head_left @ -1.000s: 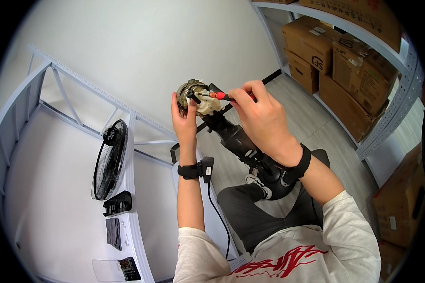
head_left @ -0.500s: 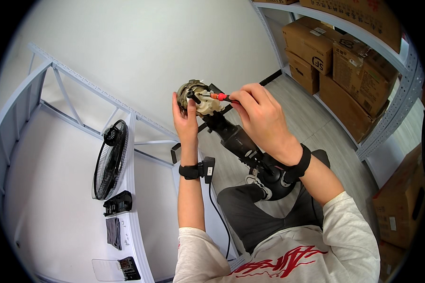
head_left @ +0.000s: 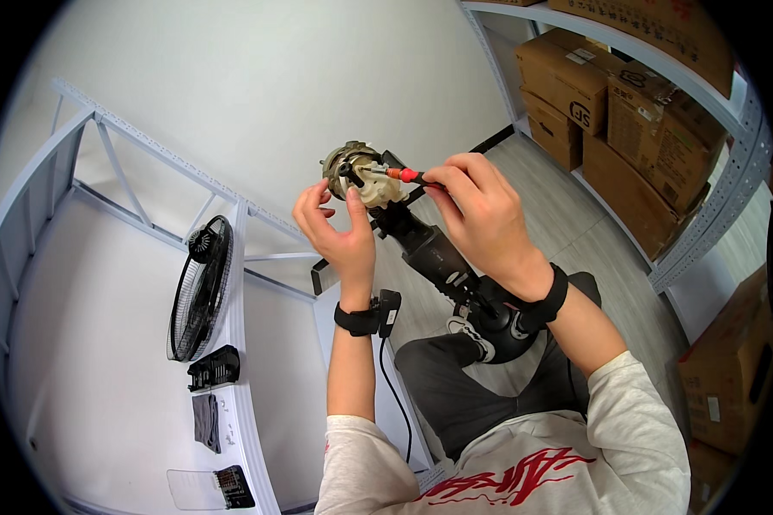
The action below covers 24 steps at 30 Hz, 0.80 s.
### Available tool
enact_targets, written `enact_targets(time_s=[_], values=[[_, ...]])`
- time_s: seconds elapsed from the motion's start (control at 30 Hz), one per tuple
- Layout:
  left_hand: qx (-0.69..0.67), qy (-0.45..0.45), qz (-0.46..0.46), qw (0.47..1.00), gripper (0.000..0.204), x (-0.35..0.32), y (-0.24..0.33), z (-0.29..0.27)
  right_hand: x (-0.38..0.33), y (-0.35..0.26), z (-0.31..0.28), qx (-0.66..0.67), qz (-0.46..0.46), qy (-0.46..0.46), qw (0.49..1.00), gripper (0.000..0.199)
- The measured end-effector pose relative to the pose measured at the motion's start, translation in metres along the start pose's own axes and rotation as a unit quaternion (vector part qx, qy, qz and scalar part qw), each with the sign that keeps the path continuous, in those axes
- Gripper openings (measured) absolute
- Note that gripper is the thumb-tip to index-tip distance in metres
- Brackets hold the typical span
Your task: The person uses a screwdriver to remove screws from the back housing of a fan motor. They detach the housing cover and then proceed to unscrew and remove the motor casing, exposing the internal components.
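Observation:
A fan motor (head_left: 338,165) with a cream plastic gear housing (head_left: 376,192) sits exposed atop a black fan stand (head_left: 436,260). My right hand (head_left: 489,219) grips a red-and-black screwdriver (head_left: 410,175), its shaft pointing left into the housing, where the tip is hard to make out. At the motor's near left side is my left hand (head_left: 339,236), fingers curled but apart from the thumb, with nothing visibly held. Its thumb is by the housing; whether it touches is unclear. The stand's round black base (head_left: 511,346) rests between my feet.
On the white shelf (head_left: 133,378) at left lie a black fan grille with blades (head_left: 202,296), a black plastic part (head_left: 215,369), a folded grey cloth (head_left: 206,422), several tiny parts and a bit case (head_left: 234,487). Cardboard boxes (head_left: 653,129) fill the right shelving.
My left hand has come off the motor's side and drawn back, its fingers now bent. The screwdriver stays at the housing in my right hand, which has shifted slightly.

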<state>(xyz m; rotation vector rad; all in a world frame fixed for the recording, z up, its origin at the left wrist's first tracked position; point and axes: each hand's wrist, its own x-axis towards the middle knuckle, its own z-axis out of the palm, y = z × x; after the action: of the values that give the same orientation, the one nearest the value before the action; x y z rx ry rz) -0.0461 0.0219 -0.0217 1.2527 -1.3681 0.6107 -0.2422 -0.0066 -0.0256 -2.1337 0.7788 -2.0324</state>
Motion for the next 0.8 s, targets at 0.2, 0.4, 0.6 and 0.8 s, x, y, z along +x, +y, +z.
enact_targets(time_s=[0.2,0.4,0.6,0.8], values=[[-0.041,-0.075,-0.03,0.996,0.025,0.022,-0.012,-0.006,0.0,0.001,0.0,0.01,0.002,0.002,1.0,0.016],[-0.029,-0.296,0.124,0.947,0.029,0.075,-0.044,-0.022,-0.005,0.003,-0.004,0.023,0.023,0.013,0.999,0.017],[0.01,-0.44,0.139,0.887,0.043,0.112,-0.026,-0.023,-0.007,0.008,-0.011,0.039,0.047,0.019,0.998,0.016],[0.01,-0.437,0.112,0.892,0.03,0.111,-0.026,-0.016,-0.008,0.006,-0.016,0.052,0.057,0.007,0.997,0.016]])
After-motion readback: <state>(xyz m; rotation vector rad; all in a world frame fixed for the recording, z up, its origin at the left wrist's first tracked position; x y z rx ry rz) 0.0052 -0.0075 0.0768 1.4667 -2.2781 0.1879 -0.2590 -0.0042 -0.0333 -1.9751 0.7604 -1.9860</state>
